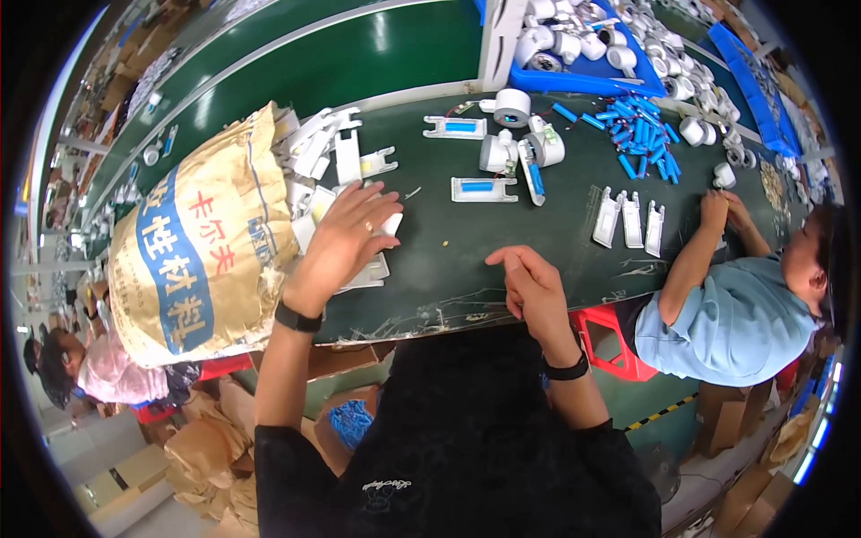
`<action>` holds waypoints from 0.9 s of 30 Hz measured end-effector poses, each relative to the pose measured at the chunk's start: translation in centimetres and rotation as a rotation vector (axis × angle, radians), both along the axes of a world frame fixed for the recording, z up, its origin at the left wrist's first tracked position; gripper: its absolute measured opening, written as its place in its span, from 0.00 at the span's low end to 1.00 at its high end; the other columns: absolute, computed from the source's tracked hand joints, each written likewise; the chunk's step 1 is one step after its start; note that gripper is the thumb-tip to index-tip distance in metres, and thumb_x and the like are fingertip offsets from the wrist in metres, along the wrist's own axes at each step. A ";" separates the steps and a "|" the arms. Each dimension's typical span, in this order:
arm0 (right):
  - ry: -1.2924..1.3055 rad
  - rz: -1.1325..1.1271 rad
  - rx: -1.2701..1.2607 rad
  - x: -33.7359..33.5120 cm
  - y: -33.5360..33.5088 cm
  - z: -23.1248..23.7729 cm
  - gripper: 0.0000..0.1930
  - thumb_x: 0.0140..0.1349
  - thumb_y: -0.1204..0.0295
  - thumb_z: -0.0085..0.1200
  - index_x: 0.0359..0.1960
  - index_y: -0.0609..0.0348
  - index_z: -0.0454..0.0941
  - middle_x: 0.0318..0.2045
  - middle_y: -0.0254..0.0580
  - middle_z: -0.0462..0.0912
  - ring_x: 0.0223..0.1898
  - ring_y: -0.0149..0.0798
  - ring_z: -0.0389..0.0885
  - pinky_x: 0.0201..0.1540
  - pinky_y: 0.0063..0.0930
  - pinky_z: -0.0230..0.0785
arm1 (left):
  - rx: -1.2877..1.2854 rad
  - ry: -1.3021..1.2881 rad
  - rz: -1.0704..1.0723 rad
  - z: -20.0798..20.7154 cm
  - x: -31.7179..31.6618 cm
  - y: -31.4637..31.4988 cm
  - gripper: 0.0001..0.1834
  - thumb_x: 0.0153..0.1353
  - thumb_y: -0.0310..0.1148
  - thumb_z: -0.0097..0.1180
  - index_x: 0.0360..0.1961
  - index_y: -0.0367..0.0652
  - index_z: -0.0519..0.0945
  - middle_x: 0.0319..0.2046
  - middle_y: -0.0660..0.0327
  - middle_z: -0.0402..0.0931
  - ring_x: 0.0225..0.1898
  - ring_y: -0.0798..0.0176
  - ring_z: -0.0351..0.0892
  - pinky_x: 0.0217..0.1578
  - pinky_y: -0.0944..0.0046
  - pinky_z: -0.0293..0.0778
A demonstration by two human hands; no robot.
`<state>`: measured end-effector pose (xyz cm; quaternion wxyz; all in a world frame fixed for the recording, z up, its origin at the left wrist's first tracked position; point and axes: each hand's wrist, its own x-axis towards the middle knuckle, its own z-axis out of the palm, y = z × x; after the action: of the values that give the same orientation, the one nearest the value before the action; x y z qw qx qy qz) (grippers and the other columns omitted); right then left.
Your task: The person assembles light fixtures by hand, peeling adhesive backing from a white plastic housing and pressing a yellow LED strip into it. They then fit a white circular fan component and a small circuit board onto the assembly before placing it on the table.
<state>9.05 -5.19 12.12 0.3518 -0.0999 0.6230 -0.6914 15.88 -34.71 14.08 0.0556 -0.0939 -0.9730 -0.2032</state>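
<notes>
My left hand [350, 229] lies over a heap of white plastic casings [314, 148] beside a paper sack, its fingers stretched out. A white casing [391, 224] shows between its thumb and fingers; the palm side is hidden. Over the table's near edge my right hand [531, 285] hovers with its index finger extended, the others loosely curled and nothing visible in it. Farther off lie white casings with blue cells [484, 189], one of them leaning near the round white housings [499, 152].
The big printed paper sack [202, 242] stands on the green table [430, 278] at left. Loose blue cells [639, 130] and several white casings [631, 220] lie to the right. A blue tray [587, 81] of white housings is behind. A co-worker [744, 305] sits at right.
</notes>
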 end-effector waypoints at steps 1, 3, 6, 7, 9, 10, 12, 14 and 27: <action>-0.092 -0.022 0.023 -0.2 -0.3 0.4 0.18 0.78 0.60 0.43 0.54 0.62 0.76 0.18 0.20 0.58 0.16 0.17 0.52 0.16 0.16 0.50 | 0.052 0.131 0.002 1.0 -0.2 1.2 0.25 0.51 0.29 0.70 0.52 0.41 0.80 0.59 0.54 0.78 0.64 0.48 0.72 0.68 0.46 0.63; -0.338 0.038 -0.077 -0.7 -1.6 0.2 0.21 0.77 0.58 0.45 0.57 0.63 0.75 0.17 0.18 0.56 0.15 0.17 0.49 0.14 0.15 0.44 | 0.161 0.301 0.055 1.3 0.4 3.5 0.29 0.46 0.28 0.73 0.52 0.41 0.79 0.58 0.53 0.79 0.64 0.48 0.74 0.67 0.43 0.64; -0.811 0.179 -0.340 -0.5 -4.6 0.0 0.18 0.76 0.58 0.47 0.52 0.62 0.75 0.17 0.17 0.52 0.15 0.16 0.47 0.13 0.14 0.41 | 0.444 0.439 0.000 -0.5 2.1 7.1 0.30 0.45 0.28 0.76 0.52 0.41 0.79 0.59 0.52 0.78 0.63 0.47 0.75 0.65 0.45 0.68; -0.822 0.177 -0.354 -0.2 -5.4 0.2 0.16 0.76 0.60 0.49 0.49 0.61 0.75 0.17 0.17 0.54 0.15 0.16 0.48 0.13 0.14 0.41 | 0.437 0.433 0.030 -0.9 2.8 8.1 0.31 0.44 0.27 0.77 0.52 0.41 0.79 0.58 0.51 0.78 0.63 0.46 0.75 0.65 0.44 0.67; -0.837 0.170 -0.366 -0.1 -5.7 0.5 0.14 0.75 0.61 0.50 0.47 0.60 0.76 0.17 0.17 0.55 0.15 0.15 0.48 0.13 0.14 0.41 | 0.453 0.475 0.027 -3.3 4.2 8.2 0.35 0.53 0.35 0.74 0.61 0.40 0.74 0.62 0.47 0.75 0.66 0.44 0.71 0.68 0.42 0.63; -0.742 0.153 -0.298 -0.1 -5.4 0.6 0.13 0.73 0.62 0.53 0.45 0.61 0.77 0.17 0.17 0.57 0.14 0.15 0.49 0.13 0.15 0.41 | 0.457 0.475 0.027 -3.5 4.1 8.5 0.35 0.53 0.35 0.74 0.61 0.40 0.74 0.62 0.47 0.75 0.66 0.44 0.71 0.68 0.42 0.63; -0.651 0.136 -0.225 -0.2 -4.8 1.1 0.12 0.72 0.63 0.56 0.44 0.61 0.78 0.16 0.18 0.59 0.13 0.15 0.50 0.13 0.15 0.42 | 1.273 0.331 0.201 -3.8 3.7 9.5 0.41 0.64 0.47 0.61 0.70 0.38 0.60 0.68 0.43 0.65 0.71 0.46 0.62 0.69 0.43 0.59; -0.457 0.194 -0.077 0.0 -4.3 2.1 0.12 0.69 0.65 0.59 0.40 0.63 0.79 0.15 0.20 0.63 0.12 0.16 0.52 0.13 0.16 0.42 | 1.935 0.026 0.211 -4.4 3.7 9.6 0.42 0.69 0.48 0.57 0.75 0.38 0.54 0.68 0.41 0.64 0.71 0.48 0.63 0.69 0.47 0.61; 1.100 -0.007 0.196 1.6 -3.3 1.5 0.11 0.54 0.75 0.68 0.39 0.47 0.88 0.20 0.34 0.68 0.18 0.33 0.68 0.19 0.27 0.60 | 2.162 -0.208 0.429 -3.6 2.9 10.4 0.29 0.70 0.40 0.56 0.70 0.45 0.66 0.59 0.49 0.76 0.53 0.52 0.81 0.54 0.49 0.81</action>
<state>10.66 -8.46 13.60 -0.0198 -0.4107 0.7765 -0.4775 18.81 -24.31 10.50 0.0601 0.1921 -0.2790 -0.9390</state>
